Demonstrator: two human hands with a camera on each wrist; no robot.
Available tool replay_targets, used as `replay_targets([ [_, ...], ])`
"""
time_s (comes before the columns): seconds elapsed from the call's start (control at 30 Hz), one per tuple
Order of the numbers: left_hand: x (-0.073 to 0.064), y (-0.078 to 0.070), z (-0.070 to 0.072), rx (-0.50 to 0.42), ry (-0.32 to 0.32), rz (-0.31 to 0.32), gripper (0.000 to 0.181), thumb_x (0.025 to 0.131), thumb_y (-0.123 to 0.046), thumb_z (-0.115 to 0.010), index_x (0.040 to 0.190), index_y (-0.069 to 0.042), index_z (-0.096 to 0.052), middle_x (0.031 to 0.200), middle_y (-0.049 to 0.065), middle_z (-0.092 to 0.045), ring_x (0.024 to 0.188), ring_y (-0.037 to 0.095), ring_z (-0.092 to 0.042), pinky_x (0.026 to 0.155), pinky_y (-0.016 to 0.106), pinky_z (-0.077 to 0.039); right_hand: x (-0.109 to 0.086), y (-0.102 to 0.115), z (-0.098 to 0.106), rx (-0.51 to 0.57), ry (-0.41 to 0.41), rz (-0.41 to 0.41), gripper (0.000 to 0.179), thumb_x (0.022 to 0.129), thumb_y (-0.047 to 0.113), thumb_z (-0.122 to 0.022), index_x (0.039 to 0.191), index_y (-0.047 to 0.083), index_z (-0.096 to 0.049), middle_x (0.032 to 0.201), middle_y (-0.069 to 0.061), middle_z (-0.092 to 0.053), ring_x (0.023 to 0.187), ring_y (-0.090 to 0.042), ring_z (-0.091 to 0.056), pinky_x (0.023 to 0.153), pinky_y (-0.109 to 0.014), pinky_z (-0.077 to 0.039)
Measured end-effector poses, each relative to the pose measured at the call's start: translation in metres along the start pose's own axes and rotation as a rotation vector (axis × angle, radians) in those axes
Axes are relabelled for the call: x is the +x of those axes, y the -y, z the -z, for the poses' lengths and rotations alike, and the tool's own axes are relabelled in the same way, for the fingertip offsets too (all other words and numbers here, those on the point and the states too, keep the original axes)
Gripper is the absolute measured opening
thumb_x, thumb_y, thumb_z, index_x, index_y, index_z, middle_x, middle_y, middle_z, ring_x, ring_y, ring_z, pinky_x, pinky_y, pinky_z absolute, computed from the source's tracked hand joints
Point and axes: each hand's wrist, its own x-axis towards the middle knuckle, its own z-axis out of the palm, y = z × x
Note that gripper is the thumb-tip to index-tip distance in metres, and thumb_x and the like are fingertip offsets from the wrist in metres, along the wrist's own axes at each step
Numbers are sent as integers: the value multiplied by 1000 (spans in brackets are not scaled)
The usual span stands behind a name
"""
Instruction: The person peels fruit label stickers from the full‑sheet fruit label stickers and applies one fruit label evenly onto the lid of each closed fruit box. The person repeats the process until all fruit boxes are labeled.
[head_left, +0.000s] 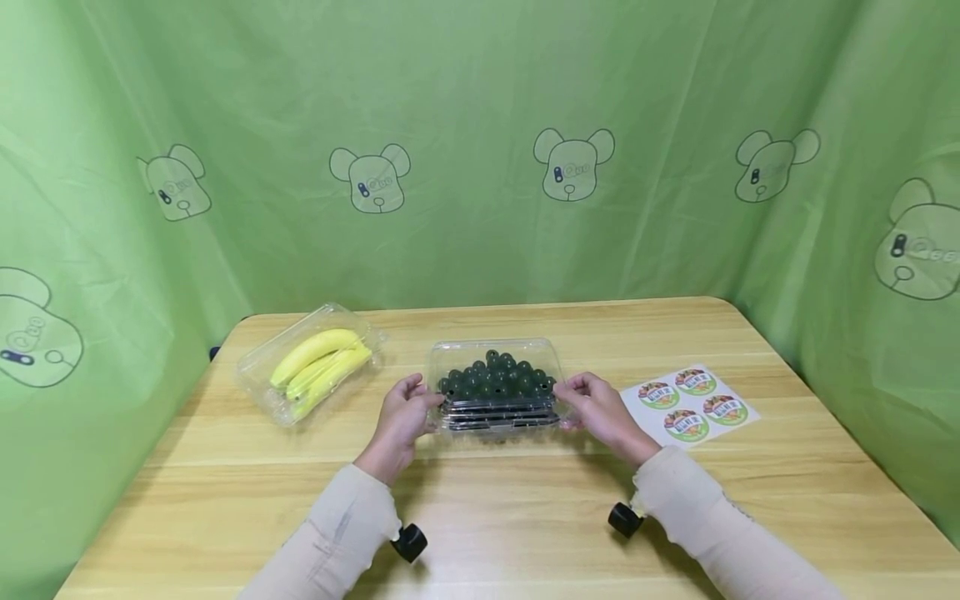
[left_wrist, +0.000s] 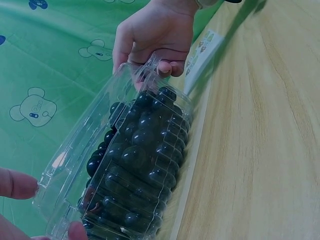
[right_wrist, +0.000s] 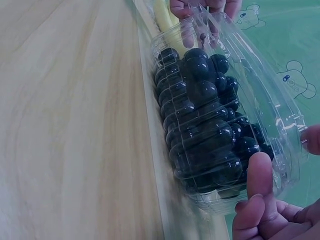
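Note:
A clear plastic clamshell box (head_left: pixel 495 348) of dark grapes (left_wrist: pixel 135 155) stands mid-table. Its lid lies over the grapes; whether the rim is fully latched, I cannot tell. My left hand (head_left: pixel 399 419) holds the box's left end by the rim, thumb at the lid edge. At the opposite end, my right hand (head_left: pixel 602 412) pinches the rim corner between thumb and fingers. The right wrist view shows the right hand's fingers (right_wrist: pixel 261 182) on the near corner of the box, with the left hand (right_wrist: pixel 205 12) at the far end.
Back left, another clear clamshell box (head_left: pixel 258 358) holds yellow bananas (head_left: pixel 318 367). A white sheet (head_left: pixel 712 429) with several round fruit stickers (head_left: pixel 686 425) lies right of my right hand. Green curtain (head_left: pixel 480 250) encloses the wooden table (head_left: pixel 510 517) behind and at both sides.

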Motion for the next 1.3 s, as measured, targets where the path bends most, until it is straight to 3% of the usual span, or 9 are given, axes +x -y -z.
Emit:
replay_targets([
  [0.83,1,3,1,-11,6,7,62,88,0,-61,144,4,-34,139,22,-39,107,27,-50,60,22,-51,-5,-1,8,-67,41,12,58,97,42,-56,127,-7,-45,122,-25,-52,74,-30,-67,74,-41,-56],
  [1.3,0,2,0,-7,-5,8,58,90,0,-60,142,5,-35,137,21,-40,110,28,-49,69,27,-53,-6,0,15,-62,47,41,62,95,40,-60,133,-5,-41,124,-24,-51,72,-29,-64,72,-42,-56],
])
